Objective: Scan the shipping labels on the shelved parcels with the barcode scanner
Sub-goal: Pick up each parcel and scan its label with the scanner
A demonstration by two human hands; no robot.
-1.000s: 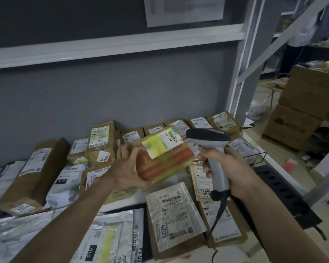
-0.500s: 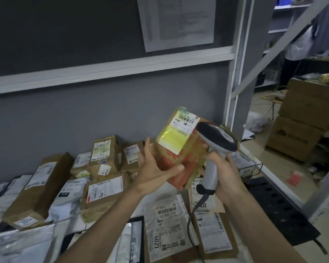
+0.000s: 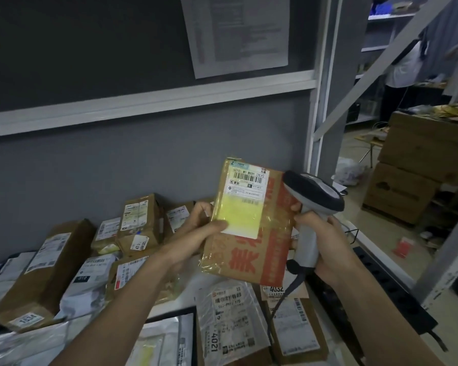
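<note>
A brown cardboard parcel with red print point(image 3: 265, 249) is raised above the shelf, held upright by my left hand point(image 3: 196, 231), thumb across its front. Its white and yellow shipping label point(image 3: 245, 200) faces me, barcode near the top. My right hand point(image 3: 325, 241) grips the grey handle of the barcode scanner point(image 3: 312, 202). The scanner's dark head sits just right of the parcel's upper edge, and its cable hangs down below my hand.
Several labelled brown parcels point(image 3: 140, 220) and white mailer bags point(image 3: 87, 281) lie on the white shelf point(image 3: 175, 302) against the grey wall. Two flat parcels point(image 3: 230, 320) lie below my hands. A shelf upright point(image 3: 320, 101) stands right; stacked cartons point(image 3: 407, 186) and a person beyond.
My left hand has lifted the parcel higher and turned it upright so the label faces me. The scanner has come up beside its right edge.
</note>
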